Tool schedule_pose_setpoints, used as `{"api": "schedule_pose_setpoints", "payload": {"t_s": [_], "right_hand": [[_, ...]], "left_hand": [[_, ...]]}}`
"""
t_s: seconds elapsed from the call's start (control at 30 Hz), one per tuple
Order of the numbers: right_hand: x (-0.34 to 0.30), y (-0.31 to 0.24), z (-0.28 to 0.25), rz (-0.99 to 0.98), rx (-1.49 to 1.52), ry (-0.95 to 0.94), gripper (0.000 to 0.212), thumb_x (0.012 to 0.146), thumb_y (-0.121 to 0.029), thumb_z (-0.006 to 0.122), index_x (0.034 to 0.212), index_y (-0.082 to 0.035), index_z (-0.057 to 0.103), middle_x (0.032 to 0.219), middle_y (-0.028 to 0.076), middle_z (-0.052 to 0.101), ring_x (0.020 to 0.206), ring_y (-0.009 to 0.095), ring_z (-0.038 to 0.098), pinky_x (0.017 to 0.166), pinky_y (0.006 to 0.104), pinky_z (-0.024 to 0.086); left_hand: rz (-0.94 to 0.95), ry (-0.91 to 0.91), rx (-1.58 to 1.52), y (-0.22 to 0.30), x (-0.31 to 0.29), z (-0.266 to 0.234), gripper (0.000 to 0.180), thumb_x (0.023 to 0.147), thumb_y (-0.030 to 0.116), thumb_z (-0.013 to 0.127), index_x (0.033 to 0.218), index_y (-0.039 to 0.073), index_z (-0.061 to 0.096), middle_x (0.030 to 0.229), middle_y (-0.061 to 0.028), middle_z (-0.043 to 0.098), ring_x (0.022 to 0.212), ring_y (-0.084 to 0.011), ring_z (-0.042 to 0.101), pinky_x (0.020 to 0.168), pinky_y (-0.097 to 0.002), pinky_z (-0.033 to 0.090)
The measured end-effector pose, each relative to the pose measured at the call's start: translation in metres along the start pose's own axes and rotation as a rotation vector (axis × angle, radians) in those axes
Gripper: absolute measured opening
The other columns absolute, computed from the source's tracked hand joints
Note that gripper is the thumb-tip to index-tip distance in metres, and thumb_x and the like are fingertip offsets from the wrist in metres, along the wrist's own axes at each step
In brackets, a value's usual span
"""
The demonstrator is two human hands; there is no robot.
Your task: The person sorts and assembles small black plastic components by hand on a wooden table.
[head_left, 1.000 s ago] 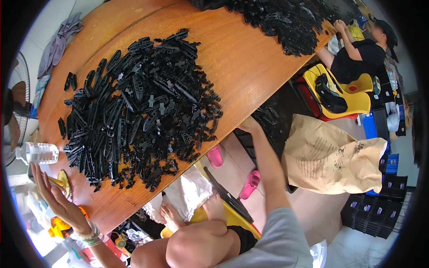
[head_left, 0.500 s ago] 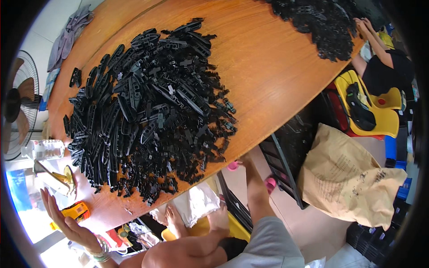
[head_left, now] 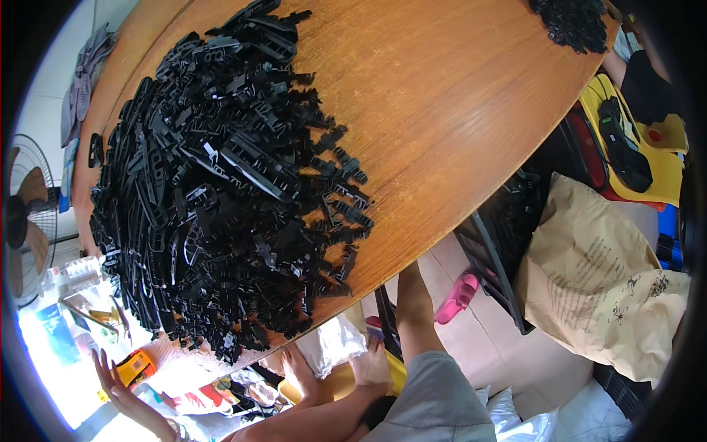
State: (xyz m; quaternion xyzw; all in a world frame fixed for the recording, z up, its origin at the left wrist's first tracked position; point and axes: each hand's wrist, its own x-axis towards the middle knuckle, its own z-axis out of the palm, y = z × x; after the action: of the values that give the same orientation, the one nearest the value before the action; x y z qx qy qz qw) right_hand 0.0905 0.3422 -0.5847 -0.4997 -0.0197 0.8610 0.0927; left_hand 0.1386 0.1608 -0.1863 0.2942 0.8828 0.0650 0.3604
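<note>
My left hand point(head_left: 121, 392) is raised at the lower left, in front of the table's near left corner. Its fingers are stretched out and apart, with nothing in them. Close beside it is an orange-and-yellow pack point(head_left: 135, 367). A large heap of black plastic parts point(head_left: 213, 169) covers the left part of the wooden table point(head_left: 412, 132). Long, curved clip-like pieces lie along its left and top, while small toothed pieces spread at its right and near edges. No part of my right hand can be seen.
A second black heap point(head_left: 574, 26) lies at the far right, near another person's arm. Below the table edge are bare legs and feet, a pink slipper point(head_left: 458, 297), a black crate point(head_left: 486, 272), a brown paper sack point(head_left: 600, 272) and a yellow chair point(head_left: 655, 180). A fan point(head_left: 29, 221) stands left.
The view has shifted, so the heap sits further left and the far heap shows less. My left hand remains spread and appears nearer the orange-and-yellow pack. More of the pink slipper shows.
</note>
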Motion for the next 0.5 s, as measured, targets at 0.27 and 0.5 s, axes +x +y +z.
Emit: {"api": "schedule_pose_setpoints", "payload": {"t_s": [0.27, 0.5], "right_hand": [[-0.004, -0.007, 0.020, -0.048, -0.006, -0.040, 0.032, 0.086, -0.017, 0.059, 0.114, -0.002, 0.057, 0.092, 0.013, 0.064, 0.071, 0.029, 0.063, 0.053, 0.0337, 0.052], [-0.073, 0.019, 0.018, -0.068, -0.003, -0.004, 0.030, 0.090, -0.017, 0.054, 0.117, -0.003, 0.055, 0.093, 0.013, 0.063, 0.075, 0.028, 0.063, 0.056, 0.0341, 0.052]], "left_hand": [[-0.031, -0.152, 0.068, -0.019, -0.001, 0.024, 0.048, 0.066, 0.015, 0.058, 0.111, -0.001, 0.054, 0.118, -0.0146, 0.049, 0.115, -0.0332, 0.046, 0.098, -0.0550, 0.029], [-0.045, -0.073, 0.091, -0.010, -0.006, 0.021, 0.052, 0.063, 0.018, 0.062, 0.109, -0.001, 0.052, 0.119, -0.0127, 0.042, 0.119, -0.0307, 0.038, 0.099, -0.0478, 0.030]]}}
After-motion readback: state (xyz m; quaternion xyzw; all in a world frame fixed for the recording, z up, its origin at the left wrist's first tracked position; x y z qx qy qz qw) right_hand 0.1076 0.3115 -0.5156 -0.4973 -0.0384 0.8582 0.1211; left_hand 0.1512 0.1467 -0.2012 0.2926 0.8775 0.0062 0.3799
